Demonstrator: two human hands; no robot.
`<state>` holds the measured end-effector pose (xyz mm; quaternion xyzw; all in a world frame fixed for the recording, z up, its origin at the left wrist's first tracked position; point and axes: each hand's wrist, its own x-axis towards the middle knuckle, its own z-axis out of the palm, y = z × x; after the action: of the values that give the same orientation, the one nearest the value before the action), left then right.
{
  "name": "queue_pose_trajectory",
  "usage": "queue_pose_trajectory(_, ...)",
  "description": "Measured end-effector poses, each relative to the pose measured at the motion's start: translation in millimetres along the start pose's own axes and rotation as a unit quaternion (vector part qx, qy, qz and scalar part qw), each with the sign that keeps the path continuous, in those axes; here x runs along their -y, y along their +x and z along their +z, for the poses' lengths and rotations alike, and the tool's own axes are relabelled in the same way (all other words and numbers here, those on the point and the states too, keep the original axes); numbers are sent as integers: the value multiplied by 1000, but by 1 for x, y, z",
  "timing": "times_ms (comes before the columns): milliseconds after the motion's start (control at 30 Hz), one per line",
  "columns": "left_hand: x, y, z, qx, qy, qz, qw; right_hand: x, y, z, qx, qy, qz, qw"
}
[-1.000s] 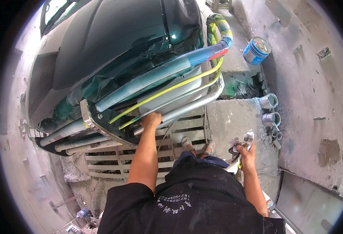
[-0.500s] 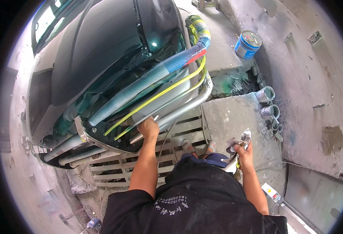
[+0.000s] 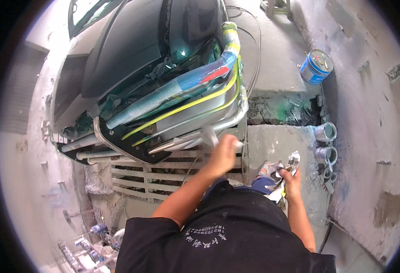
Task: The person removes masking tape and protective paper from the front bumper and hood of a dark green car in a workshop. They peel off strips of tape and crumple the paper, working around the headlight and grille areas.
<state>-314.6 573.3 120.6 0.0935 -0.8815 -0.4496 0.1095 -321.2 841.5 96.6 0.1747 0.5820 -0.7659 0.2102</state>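
Observation:
My left hand (image 3: 224,156), blurred by motion, is closed on a pale, curled strip (image 3: 209,135), perhaps tape or paper. It is just in front of a silver tube (image 3: 231,122) on the vehicle's front bar frame, apart from it. Above that tube run a thin yellow-taped tube (image 3: 177,110) and a thicker tube wrapped in bluish covering (image 3: 161,98). Out to the right, my right hand (image 3: 292,183) is closed around a wad of crumpled grey and white scraps (image 3: 293,160), its thumb pressed on them. Some scraps hang below that hand.
A dark vehicle (image 3: 131,50) fills the upper left. Slatted grating (image 3: 150,184) covers the floor below its front. Along the right wall stand a blue can (image 3: 316,68) and open paint cans (image 3: 326,132). A debris-filled pit (image 3: 277,109) and a cable (image 3: 257,54) lie behind.
My left hand has come off the bar's lower tubes and swung right, now with a pale strip. My right hand keeps its crumpled scraps. The view has shifted, and my body has turned slightly.

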Motion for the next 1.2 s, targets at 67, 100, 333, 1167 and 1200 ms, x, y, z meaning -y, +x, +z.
queue_pose_trajectory(67,-54,1,40,90,-66,47,993,20,15,-19,15,22,-1,1000)
queue_pose_trajectory(100,-75,2,58,93,-110,75,987,35,20,-28,56,45,23,997)
queue_pose_trajectory(333,-110,-3,112,35,-113,-42,992,97,40,-30,234,36,137,962)
queue_pose_trajectory(1167,157,4,-13,-572,-468,-422,525,106,56,-15,141,-75,116,980)
queue_pose_trajectory(1200,157,4,-13,-583,-490,-423,491,104,56,-12,140,-76,115,981)
